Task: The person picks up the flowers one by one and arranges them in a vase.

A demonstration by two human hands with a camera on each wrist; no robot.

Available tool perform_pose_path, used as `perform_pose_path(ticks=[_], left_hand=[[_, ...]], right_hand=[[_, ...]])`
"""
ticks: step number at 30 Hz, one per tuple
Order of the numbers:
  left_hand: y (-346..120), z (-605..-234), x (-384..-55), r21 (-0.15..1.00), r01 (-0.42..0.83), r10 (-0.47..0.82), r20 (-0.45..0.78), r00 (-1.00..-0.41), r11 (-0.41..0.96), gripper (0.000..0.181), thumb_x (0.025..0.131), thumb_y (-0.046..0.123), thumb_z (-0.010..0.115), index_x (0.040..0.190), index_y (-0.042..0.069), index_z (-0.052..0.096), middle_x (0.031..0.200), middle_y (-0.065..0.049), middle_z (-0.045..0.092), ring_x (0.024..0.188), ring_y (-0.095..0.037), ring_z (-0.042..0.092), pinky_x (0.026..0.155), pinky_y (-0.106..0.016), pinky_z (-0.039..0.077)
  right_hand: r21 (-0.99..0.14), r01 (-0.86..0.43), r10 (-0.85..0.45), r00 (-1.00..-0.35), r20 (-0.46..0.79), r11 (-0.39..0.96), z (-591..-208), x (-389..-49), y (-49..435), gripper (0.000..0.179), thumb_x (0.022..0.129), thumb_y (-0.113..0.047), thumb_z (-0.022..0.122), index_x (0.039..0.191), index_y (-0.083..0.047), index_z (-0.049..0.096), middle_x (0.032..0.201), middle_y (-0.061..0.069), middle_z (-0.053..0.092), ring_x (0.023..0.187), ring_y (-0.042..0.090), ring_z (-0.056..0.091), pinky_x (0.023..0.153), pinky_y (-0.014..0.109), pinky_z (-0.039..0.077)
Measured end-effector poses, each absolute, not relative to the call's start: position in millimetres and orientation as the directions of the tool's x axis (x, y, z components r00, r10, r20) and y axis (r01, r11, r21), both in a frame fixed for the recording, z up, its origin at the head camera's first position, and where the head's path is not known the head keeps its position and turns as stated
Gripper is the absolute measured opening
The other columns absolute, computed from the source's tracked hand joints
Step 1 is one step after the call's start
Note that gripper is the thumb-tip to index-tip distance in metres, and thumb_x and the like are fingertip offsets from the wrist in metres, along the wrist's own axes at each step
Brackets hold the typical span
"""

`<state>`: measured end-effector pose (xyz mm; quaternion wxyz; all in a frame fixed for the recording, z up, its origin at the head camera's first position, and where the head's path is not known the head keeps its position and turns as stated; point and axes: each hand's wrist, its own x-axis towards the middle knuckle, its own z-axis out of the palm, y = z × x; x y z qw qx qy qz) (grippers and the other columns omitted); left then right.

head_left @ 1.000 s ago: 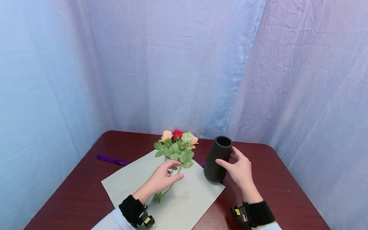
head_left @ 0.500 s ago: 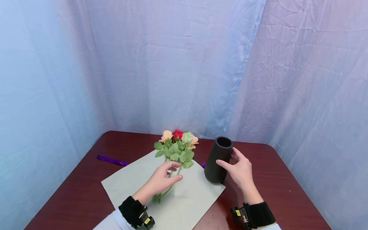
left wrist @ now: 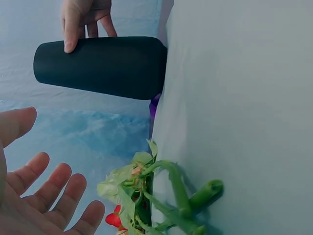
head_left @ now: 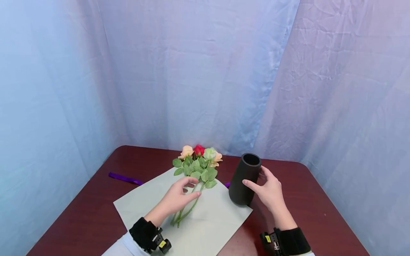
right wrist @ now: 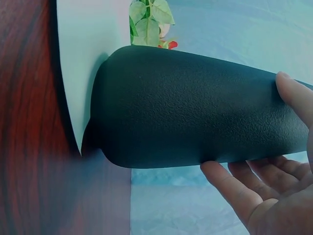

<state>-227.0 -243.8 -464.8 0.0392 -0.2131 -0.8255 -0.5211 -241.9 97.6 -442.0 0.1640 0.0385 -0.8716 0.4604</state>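
Observation:
A black vase (head_left: 245, 179) stands upright on the right corner of a pale green paper sheet (head_left: 211, 227). My right hand (head_left: 269, 186) holds its right side, thumb on the front and fingers behind. In the right wrist view the thumb and fingertips (right wrist: 293, 93) lie along the vase's upper part. My left hand (head_left: 177, 195) hovers over the flower stems with relaxed fingers and holds nothing; the left wrist view shows its fingers (left wrist: 73, 196) spread. Roses (head_left: 198, 151) in red, peach and pale green lie on the paper, heads toward the back, stems partly hidden by the left hand.
A purple ribbon (head_left: 126, 178) sticks out from under the paper on the left, and a bit of purple shows behind the vase. The dark red wooden table (head_left: 307, 199) has rounded back corners. Pale blue and lilac cloth (head_left: 192, 78) hangs around it.
My left hand has shifted slightly left and back toward the body. The head view has moved a little. The right hand stays on the vase.

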Motion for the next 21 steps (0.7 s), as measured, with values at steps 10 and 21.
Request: perform_pose_path(ticks=[10, 21], left_hand=[[-250, -456, -226, 0.844, 0.398, 0.285, 0.307, -0.908, 0.36, 0.038, 0.095, 0.028, 0.074, 0.128, 0.013, 0.064, 0.125, -0.001, 0.064, 0.119, -0.028, 0.058, 0.098, -0.057, 0.046], [-252, -449, -224, 0.847, 0.4, 0.269, 0.318, -0.909, 0.351, 0.04, 0.096, 0.026, 0.074, 0.131, 0.012, 0.063, 0.127, -0.002, 0.064, 0.12, -0.027, 0.059, 0.1, -0.055, 0.046]], right_hand=[[-0.775, -0.236, 0.044, -0.946, 0.321, 0.587, -438, -240, 101, 0.086, 0.084, -0.047, 0.083, 0.152, -0.012, 0.046, 0.14, 0.016, 0.059, 0.127, 0.035, 0.058, 0.096, 0.057, 0.05], [-0.802, -0.246, 0.04, -0.947, 0.318, 0.544, -432, -234, 107, 0.079, 0.085, -0.044, 0.083, 0.15, -0.013, 0.049, 0.139, 0.016, 0.061, 0.126, 0.033, 0.06, 0.096, 0.054, 0.051]])
